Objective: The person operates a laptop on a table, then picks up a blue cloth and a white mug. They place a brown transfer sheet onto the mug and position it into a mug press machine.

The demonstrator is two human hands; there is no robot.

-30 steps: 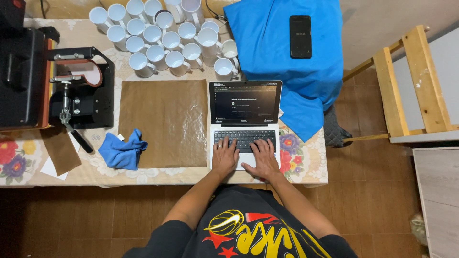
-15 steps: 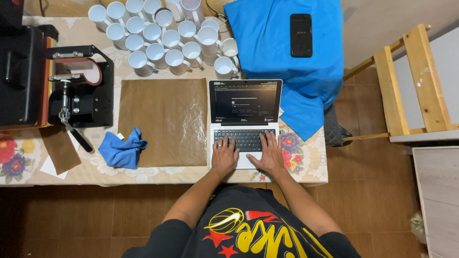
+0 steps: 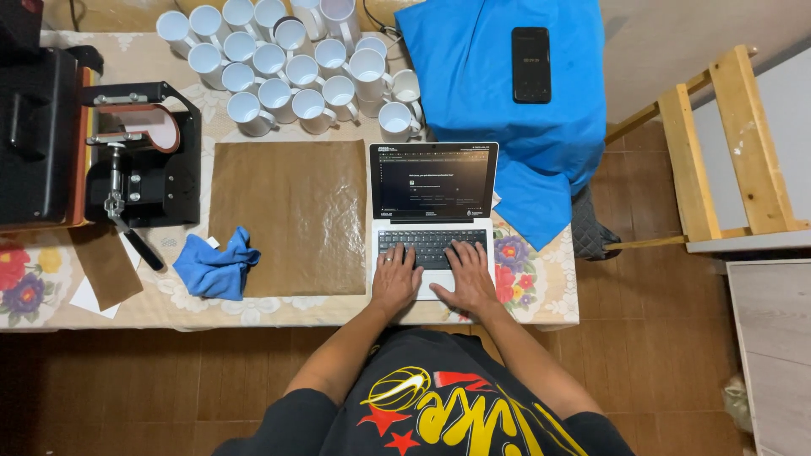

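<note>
Laptop (image 3: 433,221) is sitting open at the near edge of the bench (image 3: 541,291), dark screen tilted back, between a brown sheet (image 3: 289,218) and a blue cloth (image 3: 498,93). Left hand (image 3: 396,279) is lying palm down on the lower left of the keyboard, fingers loosely spread and flat, gripping nothing. Right hand (image 3: 467,275) is lying palm down beside it, fingers reaching up onto the keys, also holding nothing. Both forearms are angling inward from the body. A crumpled blue rag (image 3: 216,267) is lying left of the sheet; white mugs (image 3: 287,63) are clustering behind it; a black phone (image 3: 530,64) is resting on the blue cloth; a mug press (image 3: 142,156) is standing far left.
</note>
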